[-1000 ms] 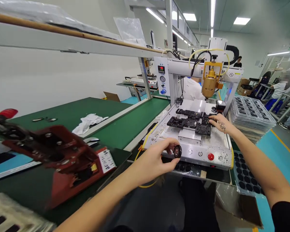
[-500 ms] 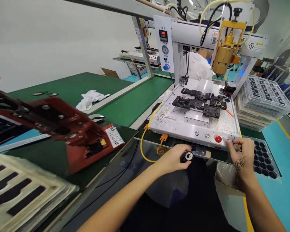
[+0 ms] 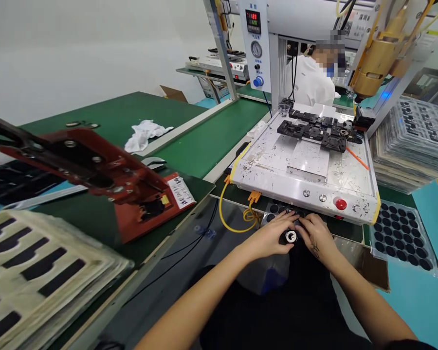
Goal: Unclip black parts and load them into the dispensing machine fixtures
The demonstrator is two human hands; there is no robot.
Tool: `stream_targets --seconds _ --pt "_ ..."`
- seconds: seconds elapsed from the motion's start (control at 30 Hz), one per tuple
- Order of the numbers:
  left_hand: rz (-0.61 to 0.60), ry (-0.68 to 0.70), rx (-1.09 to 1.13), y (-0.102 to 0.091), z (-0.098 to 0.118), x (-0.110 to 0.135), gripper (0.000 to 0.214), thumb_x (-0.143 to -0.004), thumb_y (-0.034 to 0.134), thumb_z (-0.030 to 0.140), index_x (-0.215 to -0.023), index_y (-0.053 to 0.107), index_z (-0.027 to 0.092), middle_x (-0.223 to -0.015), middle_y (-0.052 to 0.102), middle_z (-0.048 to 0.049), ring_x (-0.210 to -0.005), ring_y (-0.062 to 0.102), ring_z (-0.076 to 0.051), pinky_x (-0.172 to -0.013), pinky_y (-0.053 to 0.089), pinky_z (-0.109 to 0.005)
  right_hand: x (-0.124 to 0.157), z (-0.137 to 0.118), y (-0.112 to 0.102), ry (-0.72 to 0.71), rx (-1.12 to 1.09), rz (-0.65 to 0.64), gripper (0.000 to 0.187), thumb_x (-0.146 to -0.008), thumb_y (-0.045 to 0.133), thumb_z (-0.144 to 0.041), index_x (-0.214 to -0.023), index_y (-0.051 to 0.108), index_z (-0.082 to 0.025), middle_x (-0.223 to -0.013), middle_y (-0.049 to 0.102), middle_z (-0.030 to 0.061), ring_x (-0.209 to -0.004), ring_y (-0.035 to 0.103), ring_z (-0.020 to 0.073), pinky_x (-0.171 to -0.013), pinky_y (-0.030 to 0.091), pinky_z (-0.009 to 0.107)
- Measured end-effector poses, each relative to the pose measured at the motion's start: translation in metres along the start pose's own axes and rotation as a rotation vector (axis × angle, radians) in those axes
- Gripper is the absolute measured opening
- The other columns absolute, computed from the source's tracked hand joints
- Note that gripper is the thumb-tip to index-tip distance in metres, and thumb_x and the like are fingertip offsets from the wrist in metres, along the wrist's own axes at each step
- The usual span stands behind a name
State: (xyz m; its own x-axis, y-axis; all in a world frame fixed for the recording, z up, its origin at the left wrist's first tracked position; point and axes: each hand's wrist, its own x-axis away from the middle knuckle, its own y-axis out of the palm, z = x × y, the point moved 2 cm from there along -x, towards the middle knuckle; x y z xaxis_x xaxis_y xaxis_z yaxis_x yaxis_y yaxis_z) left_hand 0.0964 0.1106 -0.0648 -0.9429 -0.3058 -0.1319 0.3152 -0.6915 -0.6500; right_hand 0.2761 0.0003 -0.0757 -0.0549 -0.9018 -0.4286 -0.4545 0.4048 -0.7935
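Note:
My left hand [image 3: 272,237] and my right hand [image 3: 316,234] meet just below the front edge of the white dispensing machine's base [image 3: 277,182]. Between their fingertips sits a small round black part with a white centre [image 3: 291,236]; both hands pinch it, fingers curled. Beneath them lies a tray of round black parts [image 3: 277,210], partly hidden by the hands. On the machine's plate, black fixtures [image 3: 316,130] sit under the brass dispensing head [image 3: 374,70].
A red hand press [image 3: 95,170] stands left on the green bench. A stack of trays [image 3: 32,272] lies at the lower left, another stack [image 3: 412,141] at the right. A black cavity tray [image 3: 401,236] sits right of the machine. Another person in white [image 3: 312,82] works behind.
My right hand left the fixtures, passed the machine's front buttons and came down to join my left hand on the round part. My left hand lowered the part below the machine. The view tilted down.

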Motion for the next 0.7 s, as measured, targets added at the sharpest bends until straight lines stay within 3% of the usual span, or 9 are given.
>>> stream_targets --seconds 0.23,0.43,0.57,0.7 --pt "-0.071 -0.038 0.043 -0.008 0.0 -0.005 0.032 -0.083 0.078 0.017 -0.111 0.064 0.023 -0.168 0.051 -0.0158 -0.164 0.034 -0.026 -0.138 0.019 -0.051 0.012 0.008 0.017 -0.066 0.076 -0.02 0.03 -0.111 0.051 -0.021 -0.125 0.077 -0.02 -0.103 0.075 0.0157 -0.092 0.066 0.0307 -0.077 0.053 0.043" --pt "-0.149 -0.047 0.092 -0.019 -0.002 -0.006 0.033 -0.083 0.082 0.018 -0.11 0.065 0.024 -0.169 0.05 -0.014 -0.165 0.031 -0.027 -0.137 0.02 -0.05 0.034 0.013 0.03 -0.151 -0.041 -0.024 0.028 -0.109 0.053 -0.019 -0.11 0.081 -0.023 -0.093 0.078 0.012 -0.079 0.068 0.026 -0.071 0.054 0.04" --pt "-0.139 -0.072 0.12 -0.02 -0.002 -0.005 0.033 -0.084 0.083 0.021 -0.111 0.065 0.026 -0.168 0.051 -0.0106 -0.165 0.031 -0.027 -0.136 0.023 -0.051 0.058 0.002 0.017 -0.139 -0.178 -0.016 0.02 -0.108 0.059 -0.021 -0.101 0.078 -0.025 -0.09 0.078 0.0083 -0.078 0.07 0.0232 -0.072 0.057 0.037" --pt "-0.038 -0.08 0.088 -0.012 0.002 -0.013 0.033 -0.085 0.08 0.02 -0.114 0.065 0.024 -0.167 0.052 -0.0144 -0.164 0.034 -0.031 -0.135 0.023 -0.057 0.071 -0.002 -0.01 0.033 -0.309 0.055 0.014 -0.107 0.058 -0.022 -0.104 0.071 -0.024 -0.108 0.076 0.0115 -0.1 0.074 0.0254 -0.088 0.061 0.039"
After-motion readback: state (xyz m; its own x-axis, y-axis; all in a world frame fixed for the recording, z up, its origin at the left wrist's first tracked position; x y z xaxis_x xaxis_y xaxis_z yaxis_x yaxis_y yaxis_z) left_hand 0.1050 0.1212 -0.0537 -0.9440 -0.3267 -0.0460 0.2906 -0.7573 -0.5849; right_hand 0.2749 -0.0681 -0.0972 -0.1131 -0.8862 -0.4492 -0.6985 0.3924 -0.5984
